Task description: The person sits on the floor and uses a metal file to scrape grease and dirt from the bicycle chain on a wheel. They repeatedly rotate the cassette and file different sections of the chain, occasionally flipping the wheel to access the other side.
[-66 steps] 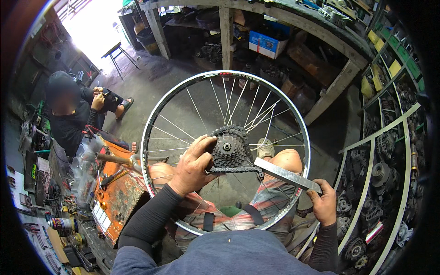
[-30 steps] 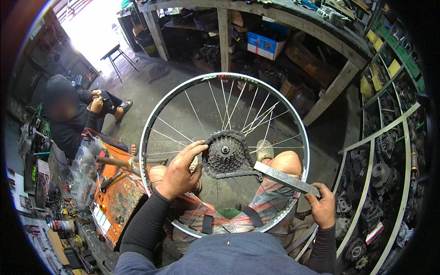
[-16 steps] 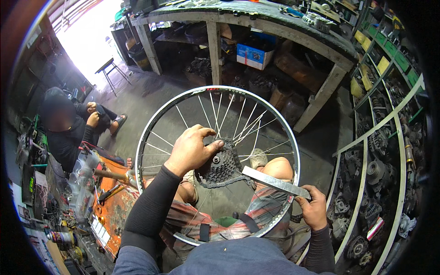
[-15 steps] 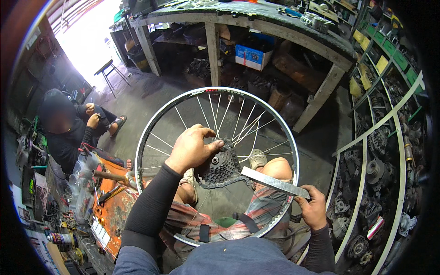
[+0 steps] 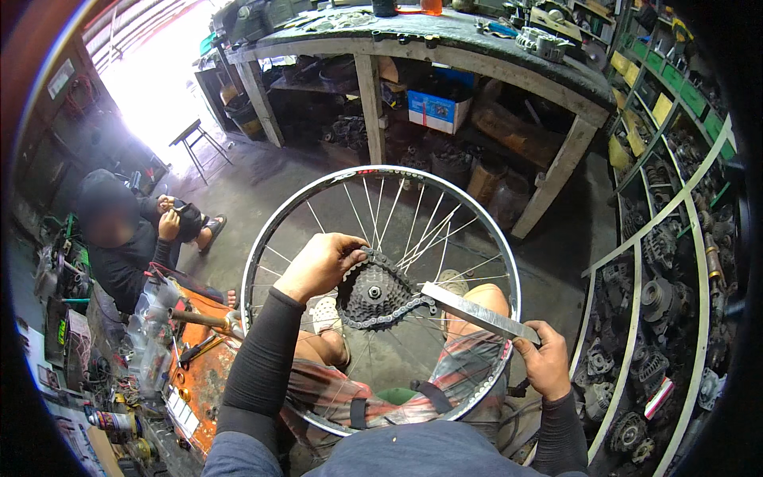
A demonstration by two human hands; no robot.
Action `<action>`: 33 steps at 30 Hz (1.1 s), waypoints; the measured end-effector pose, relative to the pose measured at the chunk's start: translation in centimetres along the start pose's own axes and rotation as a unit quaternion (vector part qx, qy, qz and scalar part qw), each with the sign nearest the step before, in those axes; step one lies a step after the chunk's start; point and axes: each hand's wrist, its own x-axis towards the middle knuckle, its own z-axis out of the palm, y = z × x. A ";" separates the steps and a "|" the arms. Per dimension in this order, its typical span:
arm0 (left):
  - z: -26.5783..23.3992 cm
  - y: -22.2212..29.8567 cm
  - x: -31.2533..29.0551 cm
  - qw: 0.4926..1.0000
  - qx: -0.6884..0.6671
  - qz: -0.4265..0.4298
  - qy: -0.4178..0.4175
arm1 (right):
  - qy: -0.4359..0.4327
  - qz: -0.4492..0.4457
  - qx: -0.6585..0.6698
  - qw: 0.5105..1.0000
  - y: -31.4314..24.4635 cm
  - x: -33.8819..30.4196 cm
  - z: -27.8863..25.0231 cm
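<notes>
A spokeless-tyre bicycle wheel [image 5: 515, 274], bare of rubber, lies across my lap with its dark rear cassette [image 5: 377, 294] facing up. Around the sprockets runs the chain of a chain whip, whose flat silver bar [image 5: 481, 315] extends to the right over the spokes. My right hand [image 5: 547, 359] is closed around the bar's outer end, by the rim. My left hand [image 5: 319, 266] pinches the chain [image 5: 380, 322] between thumb and fingers at the cassette's upper left edge.
An orange bench [image 5: 213, 381] with tools and a pipe stands at my left; a person [image 5: 119, 238] sits beyond it. Ahead is a long workbench [image 5: 469, 56] with a blue-white box [image 5: 437, 110] beneath. Shelves of metal parts [image 5: 660, 298] line the right.
My left hand has moved slightly left and down from over the cassette to its upper left edge, uncovering more of the sprockets. The right hand keeps its hold on the bar.
</notes>
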 end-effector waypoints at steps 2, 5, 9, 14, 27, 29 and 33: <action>-0.1 0.1 -0.7 1.000 -0.018 -0.013 0.001 | -0.003 -0.003 0.010 1.000 0.4 -0.1 0.3; 0.6 -0.8 -1.7 0.997 -0.065 -0.019 0.020 | -0.006 0.003 0.018 1.000 0.8 0.1 0.4; 2.3 -0.7 -0.9 0.994 -0.085 -0.037 0.049 | 0.003 -0.013 0.009 1.000 0.5 0.7 0.3; 2.4 0.3 0.3 0.995 -0.072 -0.063 0.025 | 0.010 -0.004 0.008 1.000 0.4 0.9 -0.2; 2.2 0.0 -0.8 0.999 0.004 -0.027 -0.020 | -0.013 0.025 -0.030 0.999 1.2 -0.6 0.0; 2.4 -0.3 -1.0 0.999 0.004 -0.032 -0.015 | -0.027 0.039 -0.015 0.999 1.1 -1.3 0.3; 2.5 -0.3 -1.7 0.999 0.028 -0.022 -0.003 | -0.062 0.020 -0.034 0.997 0.2 -1.9 -0.2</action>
